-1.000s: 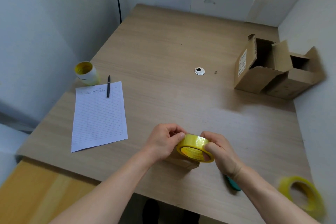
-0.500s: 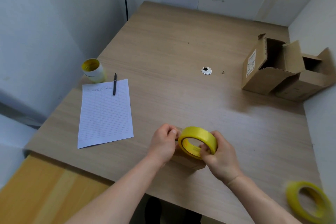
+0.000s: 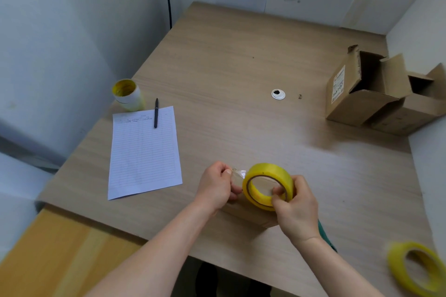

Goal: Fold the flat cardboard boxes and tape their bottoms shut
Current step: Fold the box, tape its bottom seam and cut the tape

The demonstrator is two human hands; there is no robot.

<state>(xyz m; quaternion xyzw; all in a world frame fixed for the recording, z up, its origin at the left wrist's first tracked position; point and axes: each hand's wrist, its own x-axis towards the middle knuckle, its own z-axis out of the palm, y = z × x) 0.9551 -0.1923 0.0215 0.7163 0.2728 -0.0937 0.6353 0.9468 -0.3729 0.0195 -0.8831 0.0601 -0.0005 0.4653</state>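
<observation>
Before two boxes (image 3: 359, 107) (image 3: 412, 113), left hand (image 3: 216, 187) and right hand (image 3: 298, 212) hold one tape roll (image 3: 268, 171).

Right hand (image 3: 298, 210) grips yellow tape roll (image 3: 268, 185); left hand (image 3: 216, 185) pinches its free end (image 3: 239, 173).

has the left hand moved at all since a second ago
Yes. The left hand has shifted slightly left, toward the lined paper and away from the tape roll, drawing out a short tape strip.

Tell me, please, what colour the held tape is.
The tape roll is yellow; head view shows it best.
</observation>
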